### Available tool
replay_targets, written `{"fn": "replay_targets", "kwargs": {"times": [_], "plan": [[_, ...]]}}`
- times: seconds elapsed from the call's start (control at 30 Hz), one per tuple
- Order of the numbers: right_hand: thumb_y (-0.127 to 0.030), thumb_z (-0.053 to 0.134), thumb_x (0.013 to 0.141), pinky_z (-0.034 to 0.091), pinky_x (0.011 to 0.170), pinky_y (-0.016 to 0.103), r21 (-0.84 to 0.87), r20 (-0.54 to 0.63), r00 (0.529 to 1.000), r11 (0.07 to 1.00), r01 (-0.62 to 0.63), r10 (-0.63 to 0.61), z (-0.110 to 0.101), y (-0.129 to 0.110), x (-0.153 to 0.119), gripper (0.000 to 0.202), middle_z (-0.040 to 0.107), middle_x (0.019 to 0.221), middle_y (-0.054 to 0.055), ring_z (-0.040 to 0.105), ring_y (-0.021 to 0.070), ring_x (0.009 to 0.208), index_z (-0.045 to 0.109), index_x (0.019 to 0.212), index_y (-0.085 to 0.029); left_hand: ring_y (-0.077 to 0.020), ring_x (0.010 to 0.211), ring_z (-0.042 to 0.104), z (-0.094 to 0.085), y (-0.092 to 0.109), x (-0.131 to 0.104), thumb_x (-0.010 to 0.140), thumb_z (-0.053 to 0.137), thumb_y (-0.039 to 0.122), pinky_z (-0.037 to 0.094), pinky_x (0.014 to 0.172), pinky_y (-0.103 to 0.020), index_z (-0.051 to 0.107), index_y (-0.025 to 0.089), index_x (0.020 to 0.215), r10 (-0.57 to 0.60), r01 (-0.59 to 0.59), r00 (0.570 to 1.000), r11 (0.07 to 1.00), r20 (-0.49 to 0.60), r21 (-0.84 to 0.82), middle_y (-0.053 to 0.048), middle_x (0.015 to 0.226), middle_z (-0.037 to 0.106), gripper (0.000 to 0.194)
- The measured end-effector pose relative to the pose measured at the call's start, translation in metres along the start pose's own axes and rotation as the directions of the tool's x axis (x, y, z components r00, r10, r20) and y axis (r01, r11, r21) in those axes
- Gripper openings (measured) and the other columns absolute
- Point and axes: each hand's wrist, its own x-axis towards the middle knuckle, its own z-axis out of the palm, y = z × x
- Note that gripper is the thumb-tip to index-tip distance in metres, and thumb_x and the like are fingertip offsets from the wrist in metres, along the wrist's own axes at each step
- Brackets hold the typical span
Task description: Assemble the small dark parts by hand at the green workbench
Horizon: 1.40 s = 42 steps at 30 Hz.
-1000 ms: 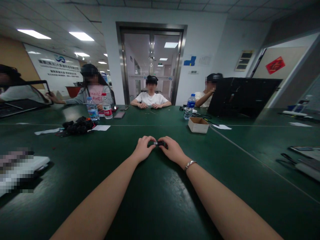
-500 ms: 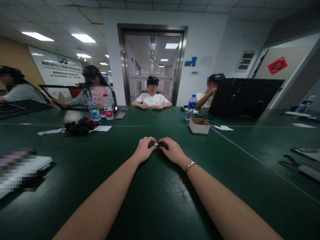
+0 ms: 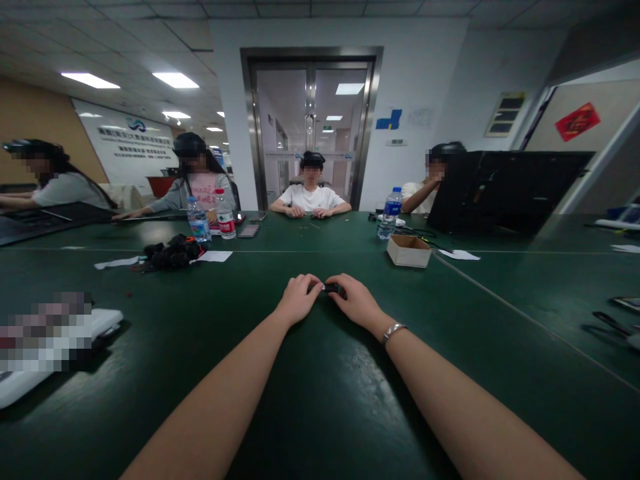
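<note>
A small dark object (image 3: 331, 288) with a bright silvery end lies between my two hands, low over the green table (image 3: 300, 373). Around its dark body the fingers of my right hand (image 3: 354, 300) are pinched; that wrist wears a silver bracelet (image 3: 393, 332). The thumb and fingertips of my left hand (image 3: 299, 298) close on the silvery end, which they mostly cover. The object is too small for me to tell exactly what it is.
Beyond my hands stand an open cardboard box (image 3: 409, 252), a blue-labelled bottle (image 3: 390, 213), two more bottles (image 3: 226, 217) and a black bundle (image 3: 173, 253). A black monitor (image 3: 515, 193) is at the right, a white item (image 3: 107, 323) at the left. Several people sit across the table.
The view has shifted slightly, so most things appear further right. My left fingers have closed over the silvery end, which showed more before. Across the table, the dark frame at the left has been lowered.
</note>
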Motion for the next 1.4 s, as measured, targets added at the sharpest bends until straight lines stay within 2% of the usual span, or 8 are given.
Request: {"fn": "replay_targets", "kwargs": {"times": [0.3,0.6,0.8,0.97,1.13,1.23,1.3,1.4], "plan": [[-0.016,0.057,0.081,0.045,0.075,0.029,-0.001,0.020,1.000,1.000,-0.017,0.018,-0.003,-0.002,0.000,0.024,0.060,0.097,0.004,0.055,0.0141,0.081,0.062,0.104,-0.022,-0.0197,0.102,0.053,0.004,-0.007,0.005,0.086,0.049,0.037,0.042,0.094,-0.036,0.060,0.023,0.105,0.005,-0.011,0.998,0.996,-0.062,-0.091,-0.005,0.106,0.062,0.026],[-0.016,0.057,0.080,0.045,0.076,0.030,-0.010,0.007,1.000,1.000,0.011,-0.011,-0.002,-0.001,0.000,0.026,0.061,0.098,0.004,0.056,0.0147,0.082,0.062,0.105,-0.021,-0.0191,0.104,0.054,0.003,-0.008,0.005,0.081,0.058,0.036,0.044,0.095,-0.035,0.061,0.024,0.102,0.043,-0.050,0.997,0.992,-0.065,-0.113,-0.005,0.108,0.061,0.024],[-0.016,0.057,0.081,0.044,0.076,0.029,-0.039,0.021,1.000,0.999,0.017,-0.016,-0.002,-0.003,0.001,0.025,0.060,0.097,0.004,0.055,0.0142,0.080,0.062,0.106,-0.021,-0.0189,0.102,0.054,0.003,-0.009,0.006,0.082,0.056,0.039,0.044,0.094,-0.034,0.064,0.023,0.094,0.039,-0.042,0.999,0.993,-0.036,-0.107,-0.005,0.106,0.059,0.021],[-0.017,0.057,0.081,0.044,0.076,0.029,-0.050,0.027,1.000,0.999,0.015,-0.013,-0.002,-0.002,0.001,0.026,0.060,0.099,0.004,0.054,0.0137,0.079,0.061,0.106,-0.021,-0.0191,0.101,0.054,0.006,-0.011,0.008,0.083,0.053,0.042,0.043,0.093,-0.034,0.065,0.023,0.094,0.033,-0.035,0.999,0.995,-0.023,-0.089,-0.005,0.105,0.060,0.025],[-0.014,0.055,0.082,0.043,0.078,0.029,-0.056,0.029,0.999,0.998,0.040,-0.039,-0.003,-0.004,0.000,0.025,0.059,0.099,0.004,0.054,0.0140,0.082,0.061,0.105,-0.020,-0.0236,0.104,0.052,0.005,-0.009,0.008,0.088,0.036,0.054,0.041,0.094,-0.039,0.066,0.022,0.102,-0.035,0.035,0.999,0.999,-0.006,-0.039,-0.008,0.107,0.061,0.045],[-0.014,0.055,0.082,0.043,0.079,0.029,-0.058,0.023,0.999,0.997,0.043,-0.041,-0.003,-0.004,-0.001,0.025,0.059,0.099,0.004,0.054,0.0139,0.083,0.061,0.105,-0.020,-0.0253,0.107,0.051,0.005,-0.008,0.008,0.090,0.026,0.055,0.038,0.097,-0.041,0.069,0.022,0.093,-0.042,0.042,0.998,0.999,0.039,0.007,-0.009,0.108,0.061,0.055],[-0.014,0.055,0.082,0.043,0.079,0.028,-0.057,0.017,0.999,0.997,0.045,-0.044,-0.003,-0.004,-0.001,0.025,0.059,0.099,0.004,0.054,0.0138,0.083,0.061,0.105,-0.020,-0.0245,0.108,0.051,0.004,-0.008,0.008,0.091,0.028,0.052,0.037,0.099,-0.040,0.070,0.023,0.089,-0.021,0.020,0.999,0.999,0.048,0.029,-0.008,0.108,0.061,0.051],[-0.015,0.056,0.081,0.043,0.078,0.028,-0.057,0.019,0.999,0.998,0.038,-0.037,-0.002,-0.002,-0.001,0.025,0.059,0.099,0.004,0.054,0.0138,0.084,0.061,0.105,-0.020,-0.0234,0.108,0.051,0.004,-0.006,0.007,0.089,0.039,0.047,0.038,0.098,-0.038,0.068,0.024,0.093,-0.009,0.008,0.999,0.999,0.034,0.049,-0.007,0.108,0.061,0.038]]}}
